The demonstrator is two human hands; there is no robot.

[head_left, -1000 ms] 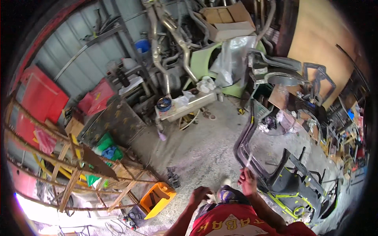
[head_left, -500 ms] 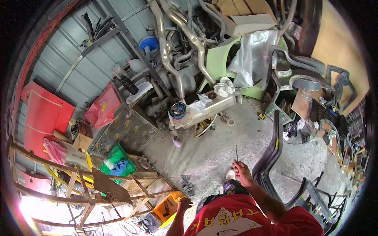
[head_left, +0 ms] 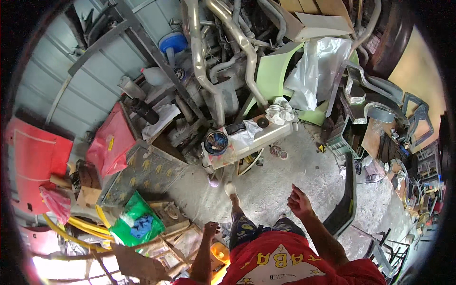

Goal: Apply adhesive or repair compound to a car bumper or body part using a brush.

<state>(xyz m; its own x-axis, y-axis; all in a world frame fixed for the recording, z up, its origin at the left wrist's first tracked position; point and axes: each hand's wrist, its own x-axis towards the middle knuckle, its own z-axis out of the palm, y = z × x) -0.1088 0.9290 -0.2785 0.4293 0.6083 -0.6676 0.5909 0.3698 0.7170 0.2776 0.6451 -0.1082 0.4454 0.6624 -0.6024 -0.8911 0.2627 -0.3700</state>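
My right hand [head_left: 299, 202] is raised over the floor at lower centre right, fingers curled; whatever it may hold is hidden or too small to make out. My left hand [head_left: 211, 229] hangs lower, beside my leg, its fingers loosely curled and its palm hidden. My left foot [head_left: 230, 189] is stretched forward, below a long pale metal piece [head_left: 272, 136] on which stand a round blue-rimmed can [head_left: 216, 147] with dark contents and crumpled white cloths [head_left: 280, 114]. A long dark bent part [head_left: 345, 209] stands to the right of my right hand.
Exhaust pipes [head_left: 209, 80], a cardboard box [head_left: 318, 23] and green panels [head_left: 268, 71] crowd the back. Red panels [head_left: 33, 161], a green plastic bag [head_left: 142, 221] and a wooden frame [head_left: 95, 259] are at left. Scrap metal and board [head_left: 377, 137] line the right. Concrete floor [head_left: 256, 185] lies between.
I have stepped forward toward the pale metal piece, my left foot out ahead. The thin rod that was in my right hand earlier no longer shows clearly.
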